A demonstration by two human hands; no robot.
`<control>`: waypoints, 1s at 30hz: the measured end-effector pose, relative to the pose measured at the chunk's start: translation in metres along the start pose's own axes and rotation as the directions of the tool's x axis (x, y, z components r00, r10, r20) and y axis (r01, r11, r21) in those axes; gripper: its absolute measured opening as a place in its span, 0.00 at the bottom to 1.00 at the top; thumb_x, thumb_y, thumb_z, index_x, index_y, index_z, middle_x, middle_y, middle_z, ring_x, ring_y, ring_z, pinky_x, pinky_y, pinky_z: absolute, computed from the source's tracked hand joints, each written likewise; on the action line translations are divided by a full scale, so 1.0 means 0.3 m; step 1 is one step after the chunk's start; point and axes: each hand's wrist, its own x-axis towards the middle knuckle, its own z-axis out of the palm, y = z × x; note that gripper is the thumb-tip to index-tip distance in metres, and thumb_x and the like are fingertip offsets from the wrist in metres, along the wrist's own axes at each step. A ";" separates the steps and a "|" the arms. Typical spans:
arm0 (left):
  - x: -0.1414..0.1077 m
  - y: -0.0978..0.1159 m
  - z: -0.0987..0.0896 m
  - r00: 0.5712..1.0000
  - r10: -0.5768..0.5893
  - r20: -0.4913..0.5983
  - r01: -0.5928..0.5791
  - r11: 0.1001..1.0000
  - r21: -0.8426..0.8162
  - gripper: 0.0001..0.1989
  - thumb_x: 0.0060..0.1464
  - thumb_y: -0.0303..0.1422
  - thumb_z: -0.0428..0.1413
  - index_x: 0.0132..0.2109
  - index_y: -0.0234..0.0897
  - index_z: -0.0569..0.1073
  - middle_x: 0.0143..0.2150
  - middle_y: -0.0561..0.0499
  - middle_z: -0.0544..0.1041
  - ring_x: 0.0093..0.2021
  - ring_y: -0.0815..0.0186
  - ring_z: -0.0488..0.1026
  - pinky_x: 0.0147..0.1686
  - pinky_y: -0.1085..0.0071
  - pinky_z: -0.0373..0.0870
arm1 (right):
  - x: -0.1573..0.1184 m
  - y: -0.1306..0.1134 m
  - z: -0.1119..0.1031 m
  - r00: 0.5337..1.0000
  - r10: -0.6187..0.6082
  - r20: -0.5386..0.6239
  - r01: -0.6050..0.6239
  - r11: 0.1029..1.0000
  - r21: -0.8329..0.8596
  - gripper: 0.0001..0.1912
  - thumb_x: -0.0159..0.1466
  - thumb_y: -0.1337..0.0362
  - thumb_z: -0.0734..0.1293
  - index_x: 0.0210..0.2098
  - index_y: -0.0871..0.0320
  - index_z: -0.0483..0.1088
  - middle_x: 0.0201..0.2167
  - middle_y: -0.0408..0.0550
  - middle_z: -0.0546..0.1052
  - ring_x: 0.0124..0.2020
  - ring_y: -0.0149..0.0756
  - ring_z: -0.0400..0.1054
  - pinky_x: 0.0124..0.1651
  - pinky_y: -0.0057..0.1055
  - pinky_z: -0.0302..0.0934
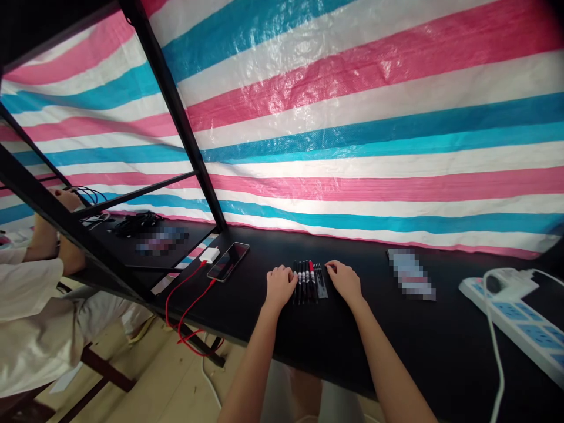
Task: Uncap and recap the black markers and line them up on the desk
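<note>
Several black pens (302, 282), one with a red section near its top, lie side by side on the black tabletop (308, 346). Along their right side are several thin dark sticks with pale tips (320, 279), perhaps pen refills, on what looks like a clear sleeve. My left hand (281, 286) rests palm down at the row's left edge, fingers loosely bent and apart, touching or nearly touching the outermost pen. Just right of the thin sticks, my right hand (345, 282) lies on the table with bent fingers. No held object shows in either hand; the undersides are hidden.
A phone (228, 262) and white charger (209, 255) with a red cable (185, 311) lie left. Rightward are a blurred-out packet (409, 274) and a power strip (515, 320). A metal frame (176, 111) separates a seated person (39, 299). Striped sheeting (374, 129) hangs behind.
</note>
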 end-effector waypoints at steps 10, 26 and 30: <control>-0.005 0.001 0.004 0.999 0.023 -0.033 -0.024 0.999 -0.034 0.11 0.57 0.38 0.43 0.34 0.38 0.65 0.35 0.53 0.69 0.40 0.66 0.64 0.43 0.67 0.52 | -0.004 -0.011 -0.006 1.000 0.004 0.011 -0.003 0.999 -0.034 0.14 0.61 0.58 0.55 0.40 0.49 0.70 0.31 0.46 0.74 0.33 0.37 0.67 0.30 0.27 0.51; 0.001 -0.005 0.008 0.998 -0.030 -0.058 0.031 0.999 0.016 0.11 0.58 0.34 0.42 0.33 0.38 0.67 0.35 0.53 0.71 0.38 0.67 0.66 0.39 0.69 0.53 | 0.000 -0.006 0.006 1.000 0.018 -0.007 -0.018 0.999 -0.037 0.17 0.62 0.59 0.55 0.50 0.50 0.62 0.31 0.46 0.73 0.34 0.38 0.67 0.31 0.27 0.52; 0.003 -0.006 0.000 0.993 -0.101 -0.068 0.104 0.994 0.037 0.11 0.57 0.34 0.43 0.32 0.37 0.67 0.33 0.52 0.71 0.37 0.66 0.67 0.38 0.69 0.54 | -0.003 -0.011 0.002 1.000 0.013 -0.003 -0.013 0.999 -0.037 0.18 0.62 0.59 0.55 0.51 0.50 0.60 0.30 0.46 0.72 0.34 0.39 0.67 0.32 0.28 0.53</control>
